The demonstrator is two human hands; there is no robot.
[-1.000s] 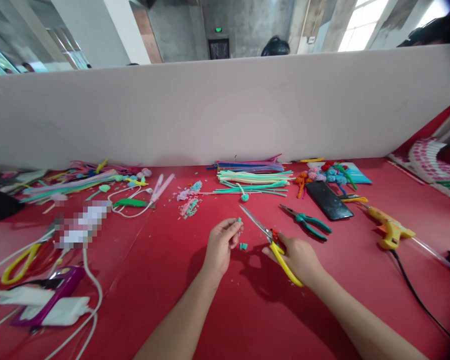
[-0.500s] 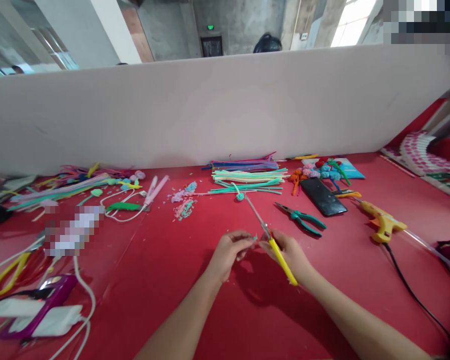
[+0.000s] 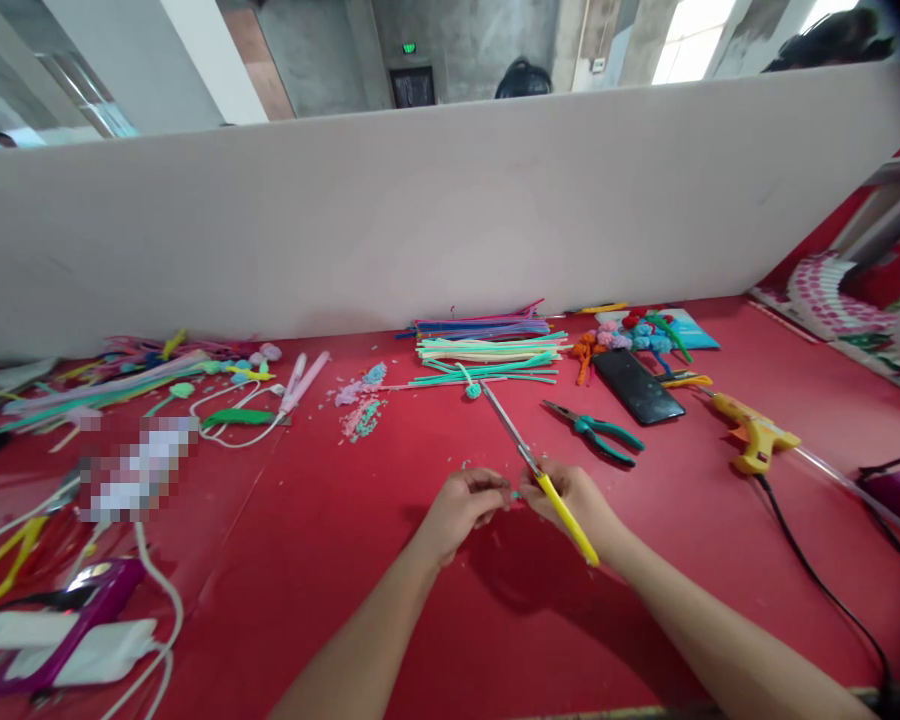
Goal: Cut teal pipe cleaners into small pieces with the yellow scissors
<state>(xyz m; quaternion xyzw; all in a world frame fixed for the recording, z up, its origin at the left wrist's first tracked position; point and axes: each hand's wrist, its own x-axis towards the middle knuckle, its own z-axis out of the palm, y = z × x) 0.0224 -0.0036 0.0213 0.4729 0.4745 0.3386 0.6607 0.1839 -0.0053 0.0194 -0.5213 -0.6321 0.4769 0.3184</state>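
Note:
My right hand [image 3: 581, 505] is wrapped round a pair of scissors [image 3: 566, 515] with yellow handles, whose long metal blades point away from me. Close beside it, my left hand [image 3: 461, 510] has its fingers pinched together. Between the two hands shows a tiny green piece [image 3: 516, 495] that looks like fuzzy pipe cleaner; the fingers hide most of it. Just beyond the scissor tips lies a small green fuzzy ball [image 3: 473, 391] on a pale stem. Behind it are bundled green pipe cleaners [image 3: 495, 371].
Pliers [image 3: 596, 432], a black phone [image 3: 640, 386] and a yellow glue gun [image 3: 756, 432] lie to the right. Coloured fuzzy trimmings [image 3: 360, 418] are heaped left of centre. White cables [image 3: 161, 570] cross the left side. A white partition [image 3: 390, 220] stands behind the red table [image 3: 307, 600].
The view has shifted slightly. My hands have stayed close together, and the green piece sits a little lower between the fingertips. The scissors are still in my right hand.

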